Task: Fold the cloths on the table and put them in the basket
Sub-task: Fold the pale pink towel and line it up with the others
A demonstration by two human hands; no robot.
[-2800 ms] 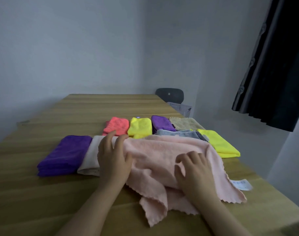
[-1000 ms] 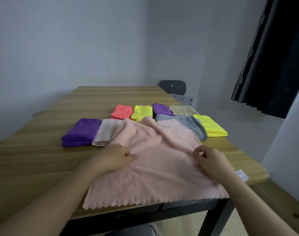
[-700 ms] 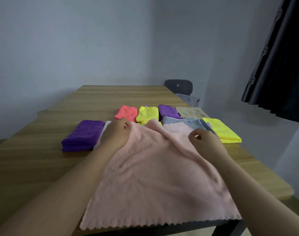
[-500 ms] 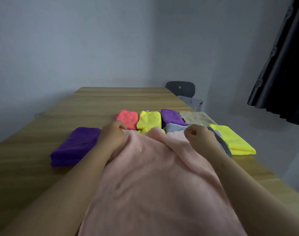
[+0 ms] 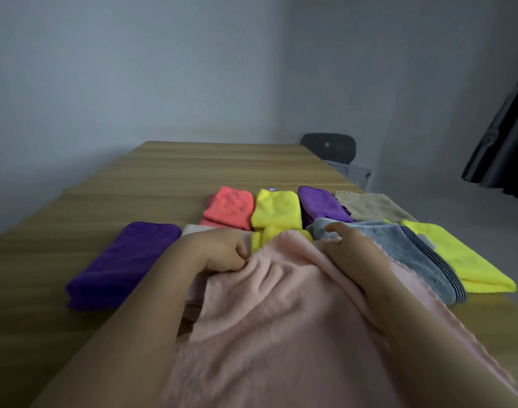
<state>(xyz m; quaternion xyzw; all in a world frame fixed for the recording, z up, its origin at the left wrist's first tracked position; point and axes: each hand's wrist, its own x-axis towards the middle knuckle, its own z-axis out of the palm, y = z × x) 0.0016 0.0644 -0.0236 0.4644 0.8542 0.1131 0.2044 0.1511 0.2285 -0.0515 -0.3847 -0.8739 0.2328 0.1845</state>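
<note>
In the head view, a pink cloth (image 5: 281, 319) is lying on the wooden table (image 5: 193, 172) and is filling the near middle of the picture, between the two forearms. It is looking soft and fluffy, with a scalloped edge that is showing along its right side. Its far part is rising in loose folds that are running toward the hands.

The left hand (image 5: 213, 251) is pinching the far edge of the pink cloth at about 11 o'clock, with the fingers curled tight into the fabric. The right hand (image 5: 349, 248) is gripping the same edge at about 1 o'clock, its fingers bent around the fabric and its thumb pointing left.

Other folded cloths are lying around the far edge of the pink one. A dark purple cloth (image 5: 125, 260) is sitting at 10 o'clock, and a pale cloth (image 5: 198, 229) is showing just beside it, partly under the left hand. At 12 o'clock a coral cloth (image 5: 229, 209), a small yellow cloth (image 5: 276, 207) and a small purple cloth (image 5: 321, 203) are standing in a row. A beige cloth (image 5: 369, 206) is lying at 1 o'clock. A grey towel (image 5: 413, 254) with dark stripes and a bright yellow cloth (image 5: 458, 260) are lying at 2 o'clock.

A white basket (image 5: 350, 172) is standing beyond the table's far right corner, beside a dark chair (image 5: 328, 145).
</note>
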